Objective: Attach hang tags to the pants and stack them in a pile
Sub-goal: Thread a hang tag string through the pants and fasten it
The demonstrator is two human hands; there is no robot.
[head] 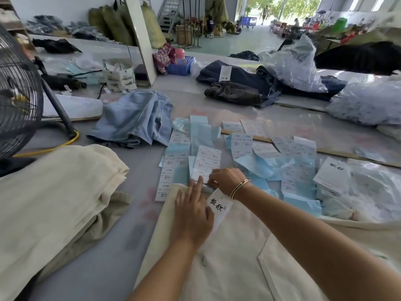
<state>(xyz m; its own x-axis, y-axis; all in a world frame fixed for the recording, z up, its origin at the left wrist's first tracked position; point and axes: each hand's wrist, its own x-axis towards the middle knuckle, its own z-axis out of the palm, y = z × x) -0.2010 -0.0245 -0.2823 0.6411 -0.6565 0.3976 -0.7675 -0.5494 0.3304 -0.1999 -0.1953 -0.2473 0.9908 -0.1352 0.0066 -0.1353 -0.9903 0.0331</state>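
Cream pants (227, 263) are spread on the grey table (104, 257), nearest to the camera. A white hang tag (219, 206) with black characters lies on their waistband, between the two hands. The left hand (193, 216) is laid flat on the pants just beside the tag, its fingers straight and a little apart. The right hand (225, 181) is placed at the top end of the tag, its fingers curled together; what is pinched there cannot be told, because the spot is blurred. Bangles (239, 187) are worn on the right wrist. A pile of cream pants (54, 192) is seen at the left. Label sheets (206, 159) and blue papers (260, 166) are scattered behind the hands. Light blue jeans (134, 120) lie further back, and a black fan (17, 94) stands at the far left.
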